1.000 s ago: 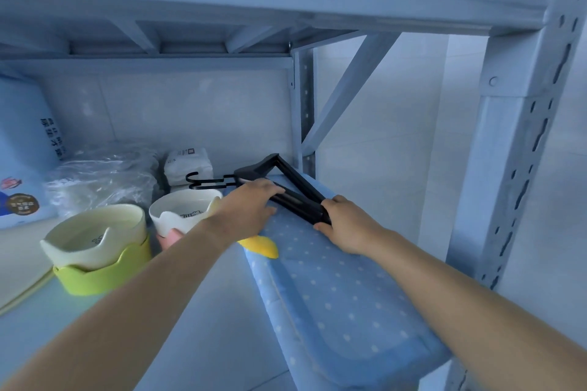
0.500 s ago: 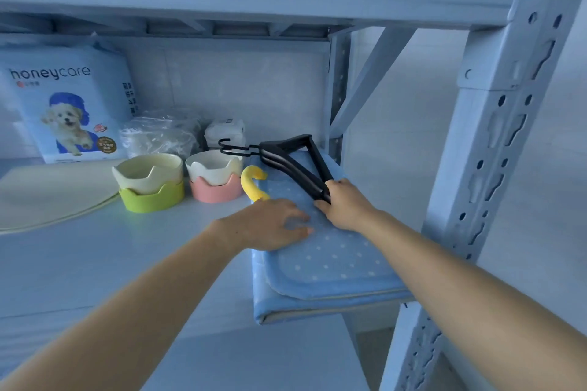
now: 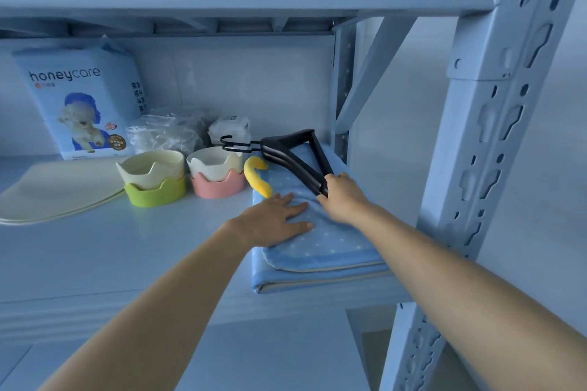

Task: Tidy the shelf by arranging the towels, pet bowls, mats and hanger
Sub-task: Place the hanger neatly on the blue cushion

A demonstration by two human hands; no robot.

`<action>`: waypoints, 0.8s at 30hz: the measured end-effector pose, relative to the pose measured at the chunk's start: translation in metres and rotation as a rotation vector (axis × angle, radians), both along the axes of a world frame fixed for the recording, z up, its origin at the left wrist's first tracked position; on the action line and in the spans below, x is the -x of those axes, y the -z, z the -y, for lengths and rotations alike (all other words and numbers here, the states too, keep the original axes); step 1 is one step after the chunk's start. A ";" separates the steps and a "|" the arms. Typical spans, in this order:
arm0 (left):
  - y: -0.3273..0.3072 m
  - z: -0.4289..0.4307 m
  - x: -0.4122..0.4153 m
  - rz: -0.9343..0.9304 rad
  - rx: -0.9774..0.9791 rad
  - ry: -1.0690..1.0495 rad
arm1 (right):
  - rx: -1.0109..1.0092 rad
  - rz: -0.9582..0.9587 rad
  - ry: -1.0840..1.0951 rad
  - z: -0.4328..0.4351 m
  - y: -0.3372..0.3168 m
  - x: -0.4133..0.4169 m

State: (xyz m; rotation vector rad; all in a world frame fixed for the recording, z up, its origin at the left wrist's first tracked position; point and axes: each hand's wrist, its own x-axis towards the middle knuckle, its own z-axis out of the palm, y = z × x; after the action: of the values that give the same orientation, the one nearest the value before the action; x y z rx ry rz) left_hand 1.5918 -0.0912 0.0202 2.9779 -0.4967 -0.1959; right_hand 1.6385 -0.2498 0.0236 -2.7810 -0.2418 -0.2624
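A folded blue dotted mat (image 3: 320,244) lies at the right end of the shelf (image 3: 95,263). On it rest black hangers (image 3: 292,152), hooks pointing left. My right hand (image 3: 341,197) grips the hangers' near end. My left hand (image 3: 276,222) lies flat on the mat with straight fingers. A yellow curved piece (image 3: 257,179) sticks out at the mat's left edge. Two pet bowls stand left of the mat: a cream bowl in a green base (image 3: 154,182) and a cream bowl in a pink base (image 3: 217,176). A pale mat (image 3: 54,190) lies at far left.
A honeycare pad pack (image 3: 81,101) leans against the back wall. Beside it sit a clear plastic bag (image 3: 165,133) and a small white packet (image 3: 230,127). A perforated shelf post (image 3: 476,168) stands at front right, with another post (image 3: 343,98) at the back.
My left hand let go of the hangers and came down flat on the mat. My head pulled back, so more of the shelf shows. My right hand keeps its hold.
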 end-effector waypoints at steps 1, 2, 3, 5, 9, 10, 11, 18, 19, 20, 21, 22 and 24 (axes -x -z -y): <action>0.000 -0.001 -0.005 0.007 0.000 0.003 | 0.000 0.004 0.002 0.001 0.000 -0.003; 0.000 -0.003 -0.011 0.012 0.000 0.004 | 0.002 0.009 0.004 0.003 0.000 -0.006; 0.001 -0.005 -0.016 0.016 0.005 0.005 | 0.002 0.013 0.006 0.004 0.000 -0.009; 0.002 -0.007 -0.024 0.021 0.021 0.007 | -0.005 0.023 0.006 0.005 0.001 -0.015; 0.003 -0.014 -0.039 0.027 0.049 0.022 | -0.005 0.040 0.013 0.002 0.003 -0.025; 0.003 -0.016 -0.042 0.031 0.052 0.026 | -0.005 0.047 0.012 0.001 0.003 -0.028; 0.003 -0.017 -0.045 0.035 0.053 0.029 | -0.006 0.053 0.011 0.001 0.004 -0.030; 0.006 -0.023 -0.064 0.044 0.092 0.029 | 0.001 0.096 0.011 -0.006 0.008 -0.045; 0.006 -0.023 -0.066 0.044 0.098 0.029 | 0.000 0.099 0.009 -0.006 0.008 -0.047; 0.007 -0.024 -0.069 0.044 0.105 0.028 | -0.001 0.103 0.008 -0.006 0.009 -0.048; 0.008 -0.024 -0.070 0.046 0.112 0.027 | -0.001 0.107 0.007 -0.006 0.009 -0.050; 0.009 -0.025 -0.072 0.048 0.122 0.027 | -0.002 0.111 0.006 -0.006 0.010 -0.050; 0.009 -0.026 -0.074 0.055 0.139 0.027 | -0.003 0.122 0.002 -0.006 0.011 -0.052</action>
State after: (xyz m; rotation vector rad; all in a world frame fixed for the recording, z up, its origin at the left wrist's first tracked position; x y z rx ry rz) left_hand 1.6662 -0.0654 0.0109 2.8492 -0.5335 -0.0781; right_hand 1.6902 -0.2441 0.0130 -2.7661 -0.2683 -0.4326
